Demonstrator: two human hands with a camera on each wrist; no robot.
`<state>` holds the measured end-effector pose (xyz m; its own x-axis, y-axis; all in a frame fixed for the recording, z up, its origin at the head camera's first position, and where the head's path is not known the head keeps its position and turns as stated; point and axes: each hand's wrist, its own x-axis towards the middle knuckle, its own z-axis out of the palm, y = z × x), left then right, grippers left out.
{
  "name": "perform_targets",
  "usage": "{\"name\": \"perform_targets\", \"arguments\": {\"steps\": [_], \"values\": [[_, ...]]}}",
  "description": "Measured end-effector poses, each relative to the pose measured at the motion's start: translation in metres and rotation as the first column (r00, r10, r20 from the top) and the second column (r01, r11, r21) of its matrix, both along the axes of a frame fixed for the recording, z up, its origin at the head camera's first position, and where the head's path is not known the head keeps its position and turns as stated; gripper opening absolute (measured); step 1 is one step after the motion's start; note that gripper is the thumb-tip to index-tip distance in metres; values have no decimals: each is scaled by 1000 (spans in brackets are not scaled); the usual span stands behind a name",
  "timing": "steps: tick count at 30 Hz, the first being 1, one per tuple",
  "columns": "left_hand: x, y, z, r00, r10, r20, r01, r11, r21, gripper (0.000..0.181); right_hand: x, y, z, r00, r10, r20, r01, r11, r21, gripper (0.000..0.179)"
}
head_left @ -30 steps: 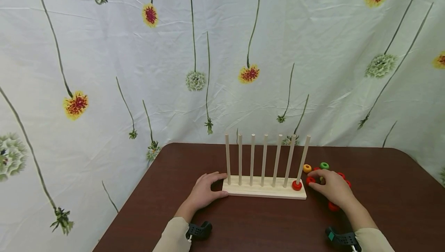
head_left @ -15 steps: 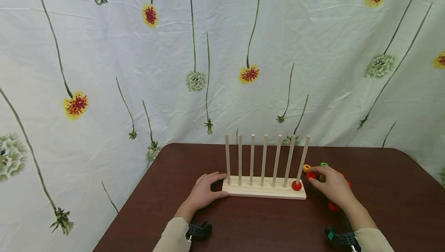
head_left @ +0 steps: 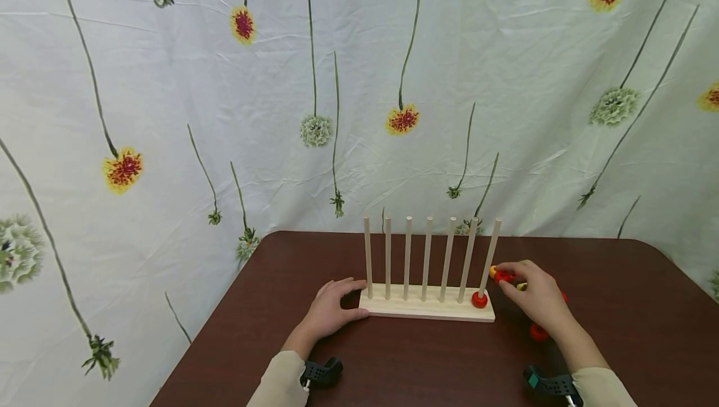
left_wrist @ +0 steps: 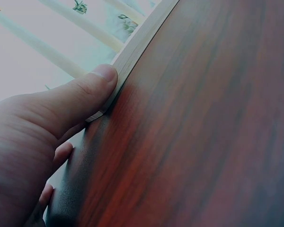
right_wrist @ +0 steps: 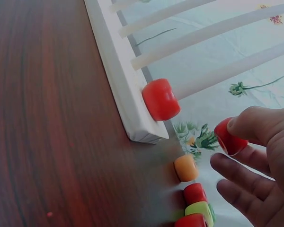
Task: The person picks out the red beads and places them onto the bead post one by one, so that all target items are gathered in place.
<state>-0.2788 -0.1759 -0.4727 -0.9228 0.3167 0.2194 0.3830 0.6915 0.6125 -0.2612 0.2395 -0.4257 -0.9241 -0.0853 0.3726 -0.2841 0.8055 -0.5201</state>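
A pale wooden peg rack point(head_left: 418, 311) with several upright pegs stands on the table. My left hand point(head_left: 331, 310) grips its left end, thumb against the front edge and fingers toward the back. One red bead point(head_left: 479, 299) sits at the foot of the rightmost peg. Just right of the rack, my right hand point(head_left: 536, 298) pinches another red bead point(right_wrist: 229, 137) between thumb and index finger, above the loose beads. The other fingers of that hand extend below it in the right wrist view.
Loose beads lie right of the rack: an orange bead point(right_wrist: 186, 168), a red bead point(right_wrist: 195, 193) and a yellow-green bead point(right_wrist: 198, 209) among them. Nearer the front is a red bead point(head_left: 538, 332). A flowered white cloth point(head_left: 359, 82) hangs behind the dark table point(head_left: 427, 363).
My right hand has risen slightly with the red bead, which now overlaps the orange bead in the head view. The green bead behind has become hidden. My left hand has stayed still.
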Motion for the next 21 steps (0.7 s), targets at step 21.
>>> {"name": "perform_targets", "arguments": {"steps": [21], "values": [[1,0,2,1000,-4,6,4,1000,0,59,2,-11,8,970,-39,-239,23,997,-68,34]]}}
